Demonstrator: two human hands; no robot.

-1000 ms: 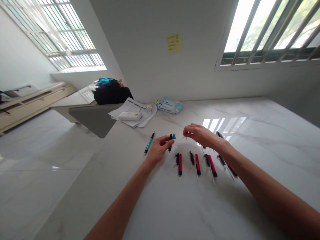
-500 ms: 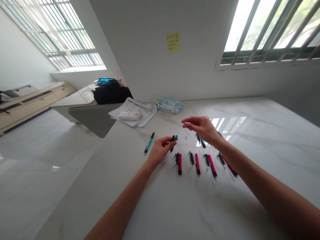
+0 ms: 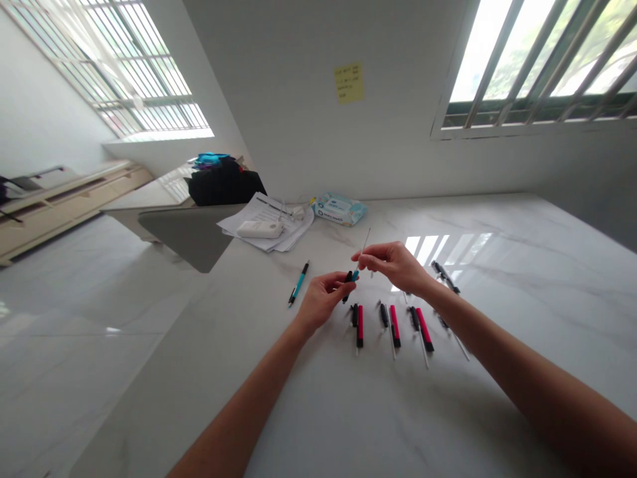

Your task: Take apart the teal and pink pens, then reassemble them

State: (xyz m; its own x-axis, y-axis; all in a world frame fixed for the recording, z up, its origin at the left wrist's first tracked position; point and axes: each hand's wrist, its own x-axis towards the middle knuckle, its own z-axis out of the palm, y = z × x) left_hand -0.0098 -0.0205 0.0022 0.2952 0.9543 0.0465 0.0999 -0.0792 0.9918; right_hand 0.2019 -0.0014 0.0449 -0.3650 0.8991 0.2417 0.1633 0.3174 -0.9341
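Observation:
My left hand is closed around disassembled pen parts: a black piece and a blue barrel stick out past the fingertips. Just above them, my right hand pinches a thin pen refill that slants up and away. The refill's lower end is close to the blue barrel; whether it is inside cannot be made out. Left of my left hand lies a whole blue-and-black pen. Nearer to me are taken-apart pens with red barrels, black tops and white refills, partly hidden by my right forearm.
A wet-wipes pack lies by the wall, beside papers with a white device on top. Further black pen parts lie beyond my right forearm. A yellow note sticks to the wall.
My right hand has moved slightly down and left toward my left hand, and a refill now shows upright in its fingers. My left hand has hardly moved and keeps the pen parts.

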